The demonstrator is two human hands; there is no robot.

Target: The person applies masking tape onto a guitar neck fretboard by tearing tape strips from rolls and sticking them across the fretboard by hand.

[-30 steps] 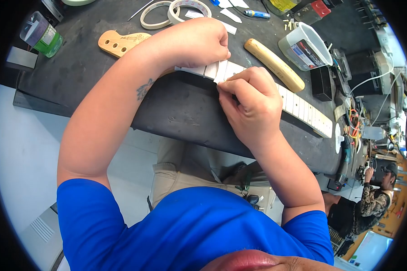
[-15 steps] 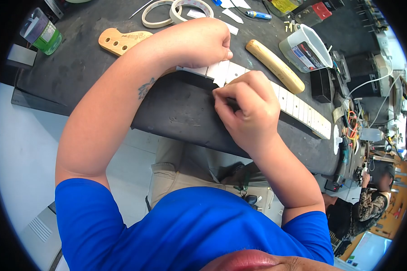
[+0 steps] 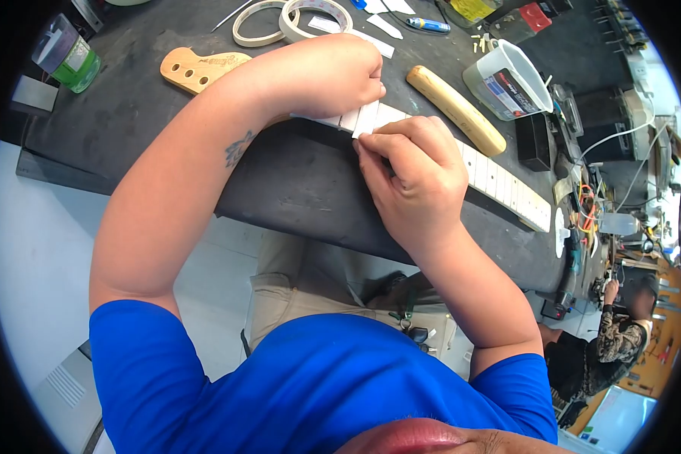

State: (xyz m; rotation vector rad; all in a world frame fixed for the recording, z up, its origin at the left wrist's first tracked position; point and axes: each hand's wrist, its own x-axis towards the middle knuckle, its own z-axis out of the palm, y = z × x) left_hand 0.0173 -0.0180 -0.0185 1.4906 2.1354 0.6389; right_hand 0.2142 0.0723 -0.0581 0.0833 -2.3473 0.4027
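Note:
A guitar neck (image 3: 499,182) with a pale, dotted fretboard lies across the bench, its wooden headstock (image 3: 197,69) off to the left. My left hand (image 3: 344,72) is curled closed over the neck near the headstock end; whatever its fingers grip is hidden. Just below it, my right hand (image 3: 420,163) pinches the lower end of a white strip of tape (image 3: 365,121) that lies across the fretboard and over its near edge.
A wooden block (image 3: 458,110) lies behind the neck, beside a clear plastic tub (image 3: 507,83). Tape rolls (image 3: 266,24) sit at the back. A green-bottomed container (image 3: 72,60) stands at left. Another person (image 3: 620,333) is at far right.
My right fingertips have moved up slightly and now meet the tape's end, which hung loose above them before. My left hand stays almost in place.

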